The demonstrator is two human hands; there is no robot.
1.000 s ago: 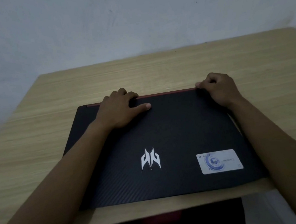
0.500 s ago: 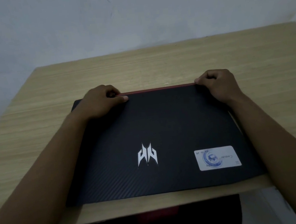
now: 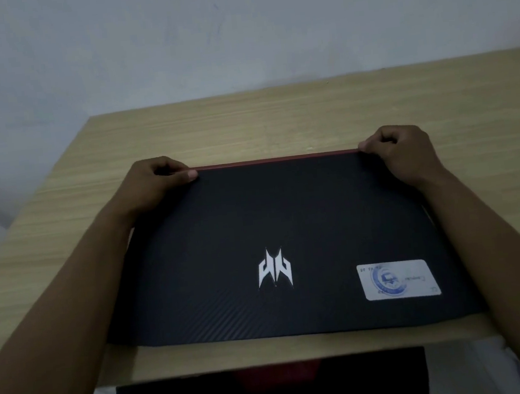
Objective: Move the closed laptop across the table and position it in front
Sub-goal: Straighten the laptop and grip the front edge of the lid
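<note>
Both forearms bare, no sleeves, rings or watch.

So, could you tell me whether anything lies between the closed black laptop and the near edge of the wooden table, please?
Nothing visible does. The closed black laptop lies flat, and only a bare strip of the light wooden table separates it from the near edge. The left hand and right hand grip its far corners.
</note>
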